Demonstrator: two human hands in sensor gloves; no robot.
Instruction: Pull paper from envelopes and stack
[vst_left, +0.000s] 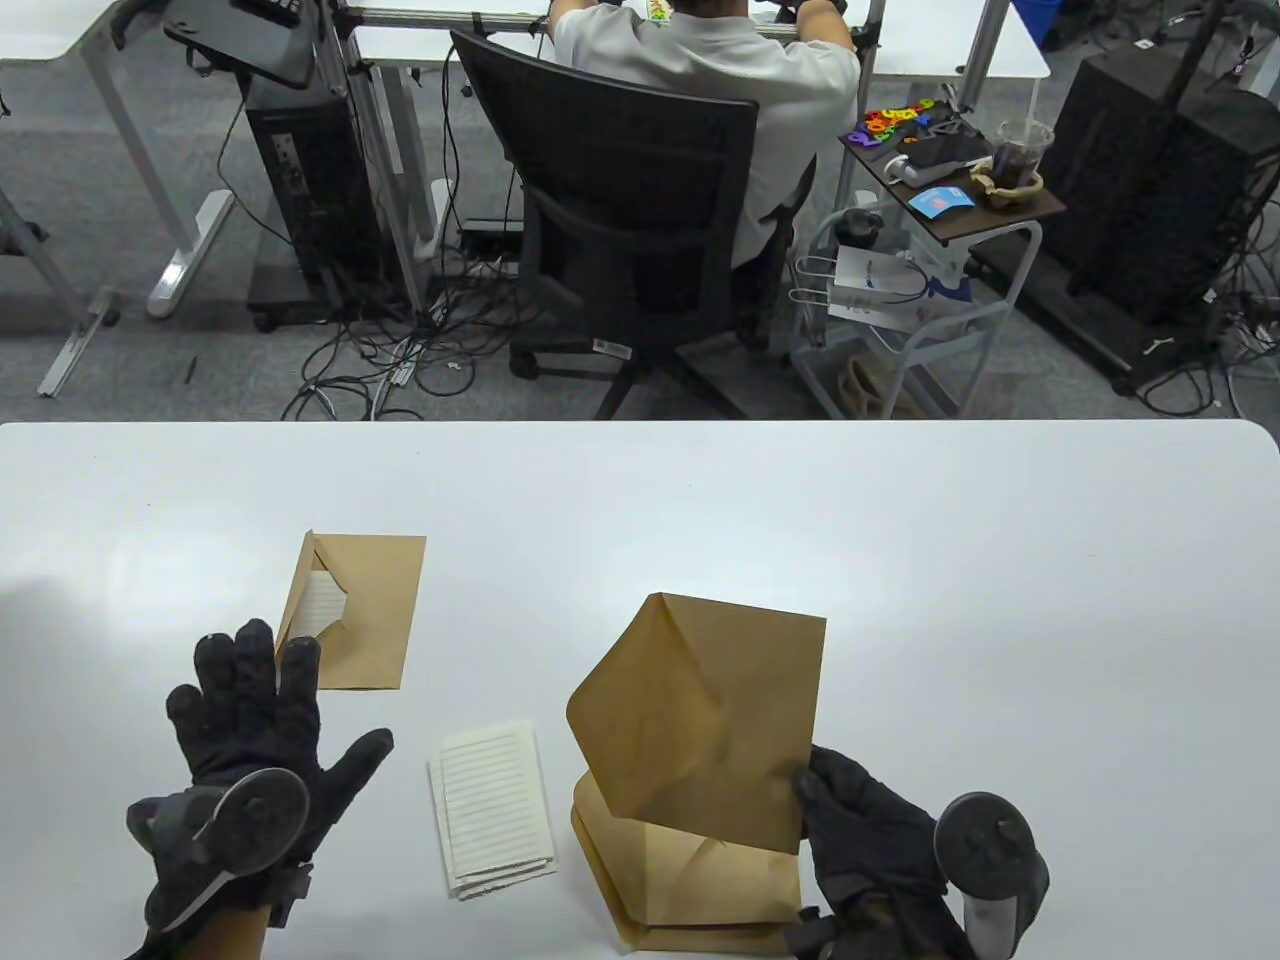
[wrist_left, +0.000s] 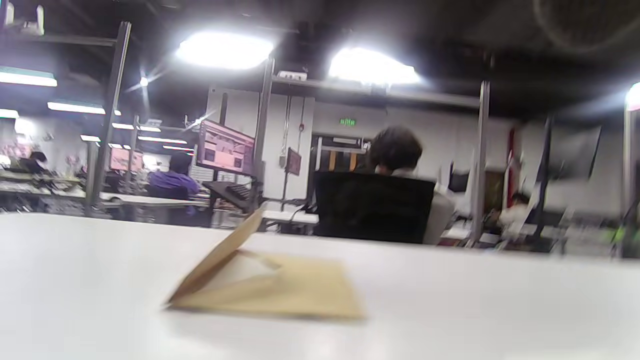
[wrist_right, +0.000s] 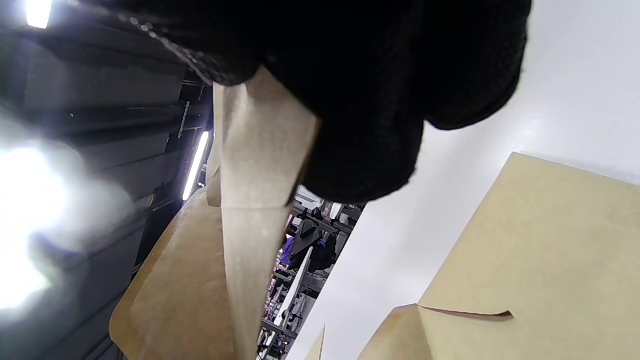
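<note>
My right hand (vst_left: 850, 810) grips the lower right corner of a brown envelope (vst_left: 715, 730) and holds it up off the table, flap open to the left. In the right wrist view the gloved fingers (wrist_right: 370, 100) pinch that envelope (wrist_right: 255, 200). Under it a flat brown envelope (vst_left: 700, 890) lies on the table, and it also shows in the right wrist view (wrist_right: 525, 275). A stack of lined paper (vst_left: 495, 810) lies left of it. My left hand (vst_left: 250, 720) is open with spread fingers, just below another envelope (vst_left: 355, 610) with lined paper (vst_left: 318, 605) showing inside. That envelope shows in the left wrist view (wrist_left: 270, 290).
The white table (vst_left: 900, 560) stretches wide to the far edge. Beyond it a person sits on a black office chair (vst_left: 640, 230), with a small cart (vst_left: 930, 260) and cables on the floor.
</note>
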